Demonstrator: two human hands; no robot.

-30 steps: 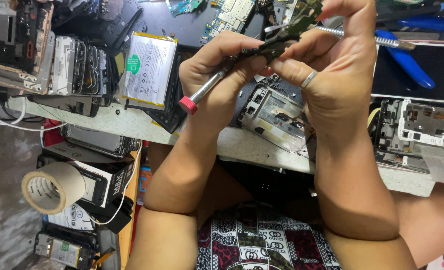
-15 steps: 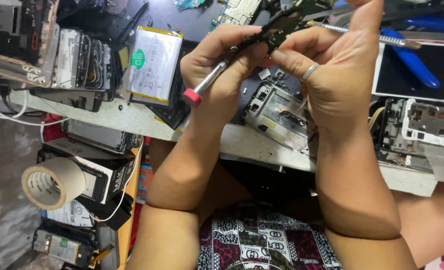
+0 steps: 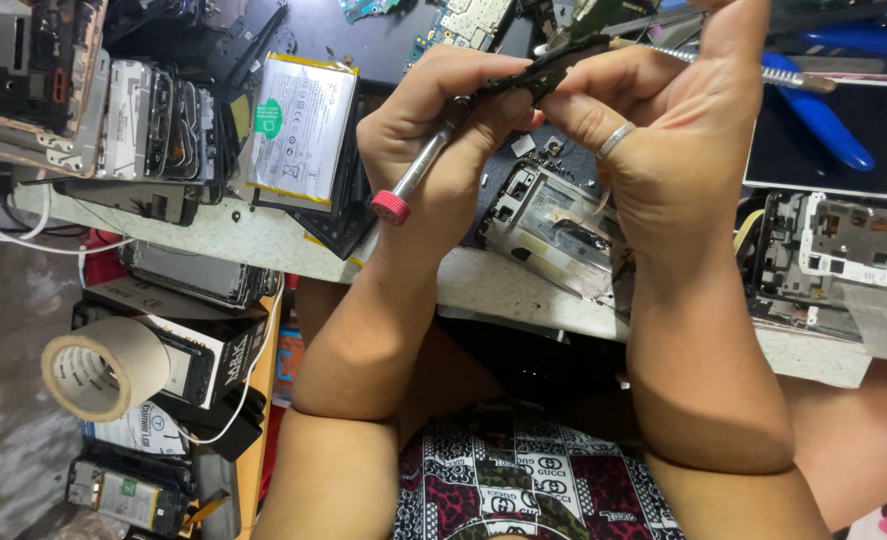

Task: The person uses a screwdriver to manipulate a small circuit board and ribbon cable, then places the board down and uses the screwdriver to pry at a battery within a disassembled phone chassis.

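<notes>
White battery pack [image 3: 300,130], yellow-edged, round green sticker [image 3: 267,118], lay left of your hands; black-white box [image 3: 208,362] sat below bench

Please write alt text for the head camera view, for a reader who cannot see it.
Two bare hands work over a cluttered repair bench: the left hand holds a screwdriver with a red end cap against a small dark circuit board pinched by the right hand. Below lies an opened phone frame; a flat white battery rests to the left.

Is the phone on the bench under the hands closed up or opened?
Opened. The phone chassis lies with its back cover off, bare metal frame and inner parts exposed, below the left hand holding the screwdriver.
</notes>
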